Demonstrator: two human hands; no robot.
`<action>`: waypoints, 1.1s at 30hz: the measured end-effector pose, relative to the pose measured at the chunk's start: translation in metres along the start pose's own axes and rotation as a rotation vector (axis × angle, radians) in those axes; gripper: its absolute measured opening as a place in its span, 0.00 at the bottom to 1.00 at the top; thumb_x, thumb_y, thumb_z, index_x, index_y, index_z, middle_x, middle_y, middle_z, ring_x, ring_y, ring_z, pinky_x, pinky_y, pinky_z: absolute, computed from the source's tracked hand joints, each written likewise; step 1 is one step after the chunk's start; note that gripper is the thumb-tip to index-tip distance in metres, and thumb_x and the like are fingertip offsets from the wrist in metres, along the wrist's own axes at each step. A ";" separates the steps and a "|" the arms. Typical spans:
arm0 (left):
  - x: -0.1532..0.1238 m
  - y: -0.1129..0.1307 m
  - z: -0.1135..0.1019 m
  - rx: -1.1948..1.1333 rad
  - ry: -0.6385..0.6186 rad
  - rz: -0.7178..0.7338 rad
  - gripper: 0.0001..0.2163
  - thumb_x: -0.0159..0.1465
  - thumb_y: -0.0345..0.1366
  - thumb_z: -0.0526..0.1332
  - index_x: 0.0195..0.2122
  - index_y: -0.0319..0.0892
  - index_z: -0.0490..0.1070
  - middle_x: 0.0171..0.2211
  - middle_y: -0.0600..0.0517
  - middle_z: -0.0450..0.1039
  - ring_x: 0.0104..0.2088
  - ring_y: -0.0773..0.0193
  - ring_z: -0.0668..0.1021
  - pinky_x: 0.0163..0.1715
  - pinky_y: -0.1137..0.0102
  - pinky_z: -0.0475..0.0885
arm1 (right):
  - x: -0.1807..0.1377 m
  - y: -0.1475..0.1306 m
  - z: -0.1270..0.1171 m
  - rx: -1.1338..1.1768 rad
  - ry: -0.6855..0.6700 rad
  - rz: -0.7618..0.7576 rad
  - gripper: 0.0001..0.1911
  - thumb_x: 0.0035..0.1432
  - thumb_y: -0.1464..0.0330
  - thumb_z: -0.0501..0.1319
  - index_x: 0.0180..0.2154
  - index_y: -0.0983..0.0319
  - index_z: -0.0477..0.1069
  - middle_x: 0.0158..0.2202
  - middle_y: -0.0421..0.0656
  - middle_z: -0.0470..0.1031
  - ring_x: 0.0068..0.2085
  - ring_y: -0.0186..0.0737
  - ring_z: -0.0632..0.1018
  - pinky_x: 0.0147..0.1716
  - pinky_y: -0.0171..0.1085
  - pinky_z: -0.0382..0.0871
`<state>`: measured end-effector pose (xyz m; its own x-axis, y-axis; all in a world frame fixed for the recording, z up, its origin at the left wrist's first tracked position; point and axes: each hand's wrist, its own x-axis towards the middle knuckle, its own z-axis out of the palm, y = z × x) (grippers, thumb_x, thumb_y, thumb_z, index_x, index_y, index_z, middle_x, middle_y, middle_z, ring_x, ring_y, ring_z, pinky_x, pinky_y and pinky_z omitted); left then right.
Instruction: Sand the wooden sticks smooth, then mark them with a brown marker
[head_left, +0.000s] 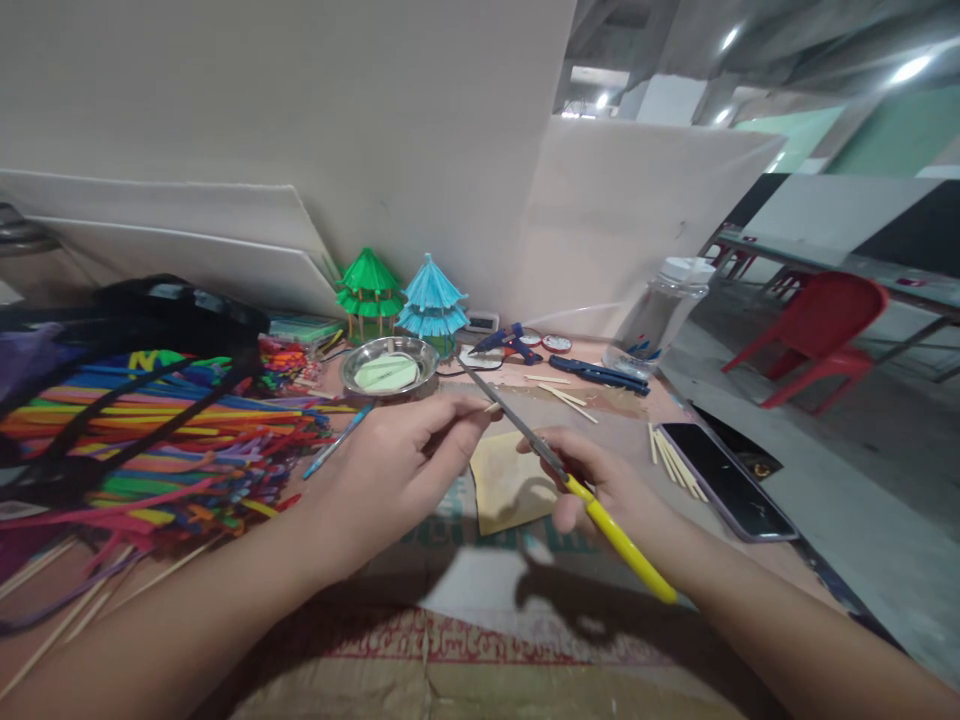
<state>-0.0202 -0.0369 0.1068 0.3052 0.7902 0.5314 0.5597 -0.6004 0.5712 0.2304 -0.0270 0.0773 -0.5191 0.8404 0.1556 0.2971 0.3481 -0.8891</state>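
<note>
My left hand (412, 475) is closed in a pinch on a thin wooden stick (491, 407); only its pale tip shows past the fingertips. Yellow-handled scissors (622, 545) are in my right hand (600, 480), their long metal blade pointing up and left. The blade crosses right beside the stick's tip; whether it touches cannot be made out. Below both hands, a square yellowish piece of paper or card (510, 490) lies on the covered table. Part of it is hidden by my right hand.
Colourful pipe cleaners (187, 430) and a black bag (180, 310) fill the left. Behind stand a metal bowl (431, 375), green (367, 285) and blue (429, 300) pagoda-like models, a glue gun (499, 340) and a clear jar (656, 315). A phone (727, 480) and short sticks (679, 462) lie right.
</note>
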 end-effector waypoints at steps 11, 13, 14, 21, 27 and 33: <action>0.002 -0.001 0.007 -0.260 0.001 -0.063 0.14 0.74 0.43 0.51 0.42 0.43 0.73 0.27 0.55 0.74 0.27 0.67 0.75 0.30 0.72 0.69 | -0.003 -0.003 0.003 0.045 0.016 0.001 0.20 0.54 0.62 0.67 0.49 0.57 0.71 0.31 0.40 0.75 0.31 0.39 0.71 0.32 0.36 0.66; 0.002 -0.002 0.008 -0.318 0.014 -0.079 0.14 0.74 0.44 0.51 0.43 0.44 0.72 0.27 0.55 0.75 0.27 0.68 0.74 0.30 0.72 0.69 | -0.005 -0.004 0.002 0.071 -0.017 -0.010 0.24 0.54 0.63 0.67 0.53 0.57 0.69 0.35 0.42 0.75 0.33 0.40 0.73 0.34 0.37 0.68; 0.002 -0.003 0.009 -0.328 0.012 -0.087 0.14 0.74 0.45 0.51 0.42 0.44 0.72 0.28 0.54 0.75 0.27 0.68 0.74 0.29 0.72 0.69 | -0.005 -0.004 0.002 0.079 -0.027 -0.006 0.25 0.53 0.64 0.68 0.54 0.56 0.69 0.37 0.42 0.76 0.34 0.40 0.73 0.34 0.37 0.68; 0.002 0.000 0.004 -0.239 -0.054 -0.110 0.17 0.74 0.45 0.50 0.34 0.43 0.72 0.28 0.55 0.72 0.28 0.68 0.73 0.28 0.72 0.67 | -0.004 -0.010 0.004 0.105 -0.033 0.011 0.26 0.50 0.66 0.71 0.52 0.57 0.71 0.40 0.45 0.77 0.39 0.44 0.76 0.38 0.39 0.70; 0.003 0.002 0.002 -0.169 -0.037 -0.057 0.15 0.74 0.41 0.51 0.33 0.43 0.71 0.28 0.57 0.73 0.28 0.70 0.74 0.30 0.74 0.66 | -0.003 -0.012 0.004 0.141 -0.051 0.063 0.25 0.50 0.71 0.69 0.51 0.59 0.70 0.29 0.36 0.73 0.28 0.33 0.72 0.30 0.32 0.66; 0.005 0.008 -0.004 -0.107 -0.028 0.027 0.11 0.74 0.36 0.52 0.37 0.44 0.72 0.27 0.59 0.71 0.27 0.73 0.72 0.29 0.77 0.65 | -0.007 -0.010 -0.002 0.139 -0.116 0.147 0.25 0.56 0.70 0.66 0.55 0.60 0.66 0.21 0.34 0.71 0.21 0.31 0.66 0.21 0.30 0.58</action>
<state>-0.0172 -0.0384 0.1166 0.3415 0.7761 0.5302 0.4660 -0.6297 0.6216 0.2327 -0.0355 0.0858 -0.5690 0.8220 -0.0232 0.2673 0.1582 -0.9505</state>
